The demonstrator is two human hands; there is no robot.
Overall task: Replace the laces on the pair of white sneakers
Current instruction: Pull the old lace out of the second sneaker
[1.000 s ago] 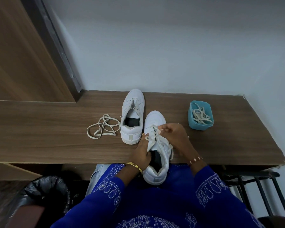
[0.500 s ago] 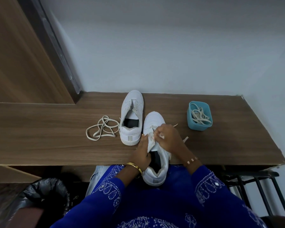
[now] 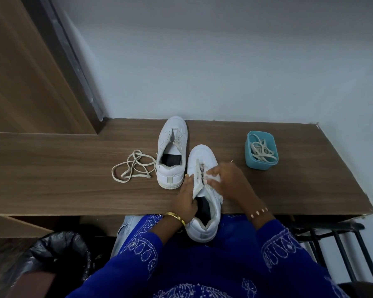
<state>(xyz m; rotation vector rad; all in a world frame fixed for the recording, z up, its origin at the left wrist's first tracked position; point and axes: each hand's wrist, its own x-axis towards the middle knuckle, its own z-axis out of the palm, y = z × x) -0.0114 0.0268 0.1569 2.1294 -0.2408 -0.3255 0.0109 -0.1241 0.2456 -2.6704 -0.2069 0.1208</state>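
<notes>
On the wooden desk (image 3: 63,190), head view: near sneaker (image 3: 205,190) at six o'clock, heel hanging over the desk edge toward the lap, toe pointing to twelve; probably pulled close so the eyelets sit right under the fingers. Left hand (image 3: 186,200) at its seven o'clock side, fingers curled round the collar and eyelet flap, grasping the shoe to steady it and spread the opening. Right hand (image 3: 226,181) arched over the tongue from four o'clock, knuckles up, fingertips pinching what looks like the lace at the eyelets; exact hold too blurred to confirm. Second sneaker (image 3: 172,151) just beside, at eleven o'clock, apparently unlaced. Loose lace (image 3: 131,166) coiled at nine o'clock, near that shoe, likely a removed one set aside. Blue tub (image 3: 249,155) at two o'clock, well apart, holding more laces (image 3: 262,150), presumably kept within the right hand's reach.
</notes>
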